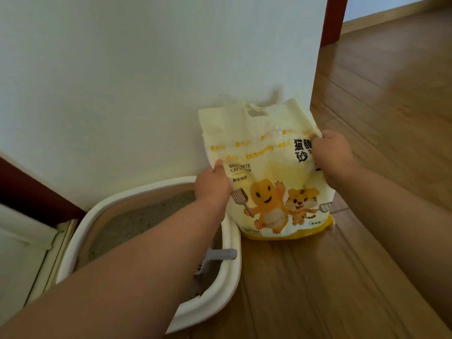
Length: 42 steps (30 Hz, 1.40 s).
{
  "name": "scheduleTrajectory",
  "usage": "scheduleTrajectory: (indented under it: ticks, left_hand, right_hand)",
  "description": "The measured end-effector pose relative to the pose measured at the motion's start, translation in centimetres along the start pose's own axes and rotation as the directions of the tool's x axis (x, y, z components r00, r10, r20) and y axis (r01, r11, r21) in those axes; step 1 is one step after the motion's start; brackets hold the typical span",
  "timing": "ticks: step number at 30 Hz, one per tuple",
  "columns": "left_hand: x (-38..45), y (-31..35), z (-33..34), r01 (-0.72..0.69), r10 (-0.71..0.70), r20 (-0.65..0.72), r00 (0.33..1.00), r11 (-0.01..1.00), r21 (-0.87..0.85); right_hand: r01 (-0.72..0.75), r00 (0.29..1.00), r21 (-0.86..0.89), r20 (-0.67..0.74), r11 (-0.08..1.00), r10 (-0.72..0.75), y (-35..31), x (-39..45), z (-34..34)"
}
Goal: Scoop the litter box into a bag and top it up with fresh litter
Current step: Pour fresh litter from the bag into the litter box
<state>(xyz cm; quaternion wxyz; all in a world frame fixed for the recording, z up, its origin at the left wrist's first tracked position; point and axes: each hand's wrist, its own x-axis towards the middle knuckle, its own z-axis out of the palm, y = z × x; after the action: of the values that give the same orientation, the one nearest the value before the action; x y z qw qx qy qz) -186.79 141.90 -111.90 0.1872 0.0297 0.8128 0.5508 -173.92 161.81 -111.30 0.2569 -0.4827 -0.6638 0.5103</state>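
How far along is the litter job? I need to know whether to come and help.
Scooping can't be judged; the scoop lies in the litter box. In hand: left hand and right hand grip the litter bag standing on the floor. Pouring fresh litter remains.

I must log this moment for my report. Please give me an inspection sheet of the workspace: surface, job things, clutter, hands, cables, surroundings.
Surface: wooden floor.
Job's things: yellow cat litter bag stands upright on the floor against the wall, beside the litter box; box holds grey litter and a grey scoop.
Clutter: nothing seen.
Hands: left hand pinches the bag's left edge; right hand grips its right edge.
Cables: nothing seen.
Surroundings: white wall; dark red trim at left and top right.
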Motion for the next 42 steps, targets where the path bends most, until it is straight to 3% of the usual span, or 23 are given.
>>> scheduleTrajectory:
  ticks: [7, 15, 17, 22, 28, 34, 39, 42]
  left_hand:
    - [3.1, 1.1, 0.7, 0.017, -0.017, -0.052, 0.999, 1.0, 0.004]
    - [5.4, 0.9, 1.7, -0.079, 0.077, 0.016, 0.997, 0.984, 0.16]
    - [5.4, 0.4, 1.4, -0.124, 0.109, 0.083, 0.991, 0.969, 0.215]
    - [5.3, -0.1, 0.6, -0.231, 0.128, 0.291, 0.948, 0.906, 0.356]
    - [5.5, -0.4, 0.6, -0.272, 0.238, 0.132, 0.962, 0.852, 0.447]
    - [6.7, 1.0, -0.2, -0.158, 0.176, -0.005, 0.984, 0.897, 0.413]
    - [7.6, 1.1, -0.2, -0.126, 0.14, -0.001, 0.99, 0.894, 0.431]
    - [7.5, 1.8, 0.5, -0.182, 0.19, 0.0, 0.982, 0.94, 0.287]
  right_hand:
    - [0.069, 0.996, 0.079, 0.057, 0.995, -0.073, -1.6, 2.8, 0.8]
    - [-0.001, 0.996, 0.055, 0.093, 0.999, -0.005, -1.0, 3.9, 0.5]
    - [-0.041, 0.99, 0.044, 0.135, 0.998, 0.035, -0.5, 4.2, 0.2]
    - [0.023, 0.998, -0.13, 0.068, 0.991, -0.015, 1.8, 4.6, 0.2]
    - [0.087, 0.995, -0.147, -0.029, 0.985, -0.092, 1.4, 4.0, 0.6]
    - [0.101, 0.993, -0.1, -0.045, 0.99, -0.106, -1.1, 5.1, 1.1]
    - [0.1, 0.995, -0.151, -0.014, 0.983, -0.104, -1.7, 5.6, 2.2]
    - [0.077, 0.996, -0.087, -0.046, 0.993, -0.081, -1.8, 5.6, 2.7]
